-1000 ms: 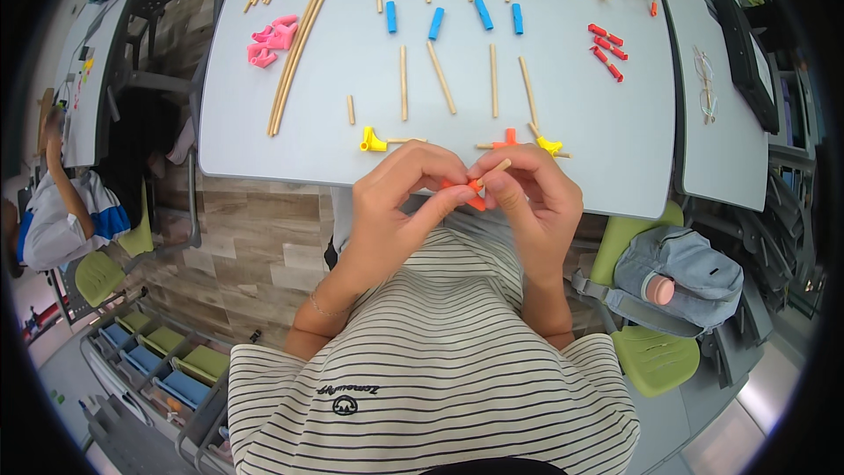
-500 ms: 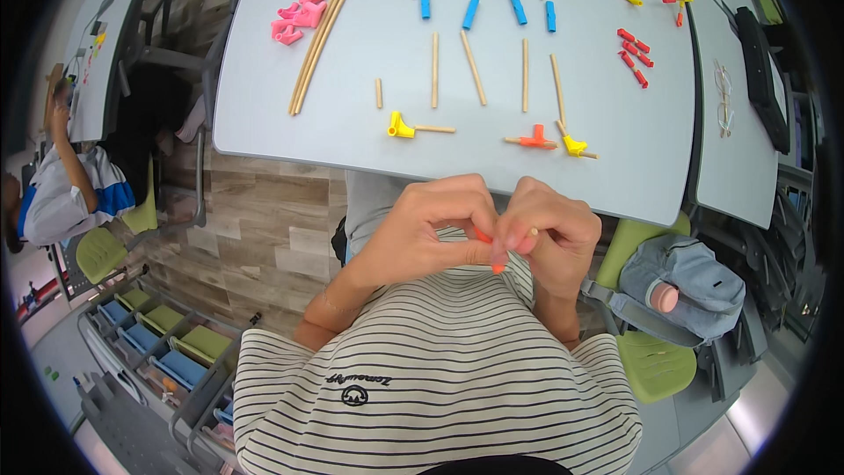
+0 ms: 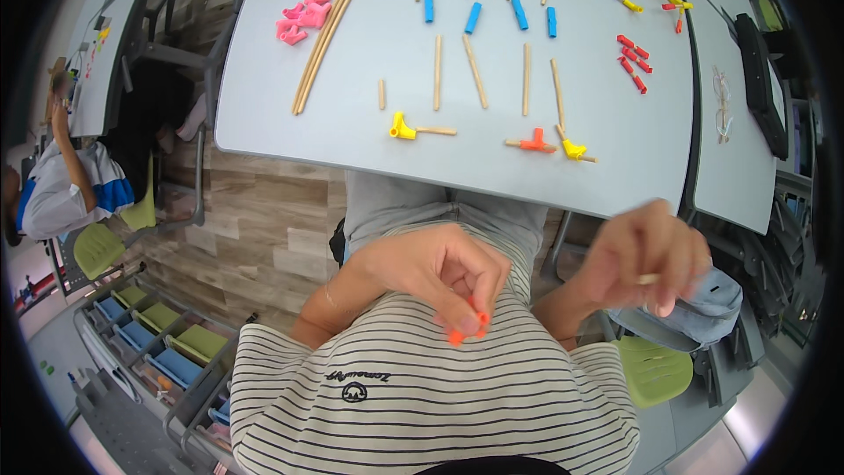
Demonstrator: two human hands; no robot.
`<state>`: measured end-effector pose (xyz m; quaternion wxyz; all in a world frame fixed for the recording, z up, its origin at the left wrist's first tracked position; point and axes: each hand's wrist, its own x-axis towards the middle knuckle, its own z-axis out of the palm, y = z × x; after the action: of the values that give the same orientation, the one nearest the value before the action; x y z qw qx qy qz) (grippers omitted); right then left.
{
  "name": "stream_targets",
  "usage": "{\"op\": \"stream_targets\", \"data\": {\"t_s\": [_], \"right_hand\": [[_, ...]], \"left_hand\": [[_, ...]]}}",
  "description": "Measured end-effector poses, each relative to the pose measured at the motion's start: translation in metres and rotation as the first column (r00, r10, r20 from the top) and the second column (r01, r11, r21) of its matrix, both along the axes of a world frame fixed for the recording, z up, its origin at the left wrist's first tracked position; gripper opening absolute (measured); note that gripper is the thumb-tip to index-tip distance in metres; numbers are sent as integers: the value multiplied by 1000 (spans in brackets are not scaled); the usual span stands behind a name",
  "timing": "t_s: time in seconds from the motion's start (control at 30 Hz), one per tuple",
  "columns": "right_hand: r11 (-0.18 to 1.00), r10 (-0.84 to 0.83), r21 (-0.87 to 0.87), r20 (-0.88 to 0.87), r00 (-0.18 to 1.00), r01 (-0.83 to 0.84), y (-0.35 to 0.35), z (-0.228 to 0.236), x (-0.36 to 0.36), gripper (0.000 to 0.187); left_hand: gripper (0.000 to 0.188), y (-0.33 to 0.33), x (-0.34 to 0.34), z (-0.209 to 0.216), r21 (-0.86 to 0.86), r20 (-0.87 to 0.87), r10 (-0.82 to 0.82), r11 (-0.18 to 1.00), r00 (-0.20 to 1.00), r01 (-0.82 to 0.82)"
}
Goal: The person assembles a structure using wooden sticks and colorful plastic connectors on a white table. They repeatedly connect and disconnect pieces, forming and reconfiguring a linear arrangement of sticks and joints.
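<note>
My left hand (image 3: pixel 435 273) is closed on a small orange plastic connector (image 3: pixel 475 324), held low in front of the striped shirt. Off to the right, my right hand (image 3: pixel 646 251) is smeared by motion, its fingers curled round a short wooden stick (image 3: pixel 648 279) of which only a pale end shows. On the near part of the table lie a yellow connector (image 3: pixel 402 126) with a stick in it, an orange T-shaped connector (image 3: pixel 534 141) with a stick through it, and another yellow connector (image 3: pixel 573 149) with sticks.
Several blue tubes (image 3: pixel 474 18) and loose sticks (image 3: pixel 438 72) lie in rows on the white table (image 3: pixel 352 141). Pink connectors (image 3: pixel 303 18) and long sticks (image 3: pixel 330 44) are at left, red pieces (image 3: pixel 634 62) at right. A backpack (image 3: pixel 703 308) rests on a green chair (image 3: pixel 652 369).
My hands have come apart. The left moved down toward the shirt with the orange connector; the right swung out to the right with the stick.
</note>
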<state>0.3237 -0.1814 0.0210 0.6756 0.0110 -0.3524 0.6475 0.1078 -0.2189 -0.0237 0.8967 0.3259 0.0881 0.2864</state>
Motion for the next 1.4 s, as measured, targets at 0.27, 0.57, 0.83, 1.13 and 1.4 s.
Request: {"op": "stream_targets", "data": {"t_s": [0.27, 0.57, 0.83, 1.13, 1.4], "right_hand": [[828, -559, 499, 705, 437, 256, 1, 4, -16, 10], [872, -476, 369, 794, 378, 321, 0, -9, -19, 14], [857, -480, 411, 856, 192, 311, 5, -28, -24, 23], [855, -413, 374, 910, 38, 359, -4, -51, -34, 23], [800, -557, 523, 829, 42, 294, -4, -81, -47, 19]], "left_hand": [[21, 19, 30, -13, 993, -90, 992, 97, 92, -73], [25, 33, 39, -51, 985, 80, 970, -41, -229, 170], [33, 33, 35, -52, 968, 63, 962, 6, -265, 252], [36, 14, 5, -14, 923, -130, 954, 216, -272, 319], [20, 31, -8, -26, 888, -81, 978, 159, -195, 432]]}}
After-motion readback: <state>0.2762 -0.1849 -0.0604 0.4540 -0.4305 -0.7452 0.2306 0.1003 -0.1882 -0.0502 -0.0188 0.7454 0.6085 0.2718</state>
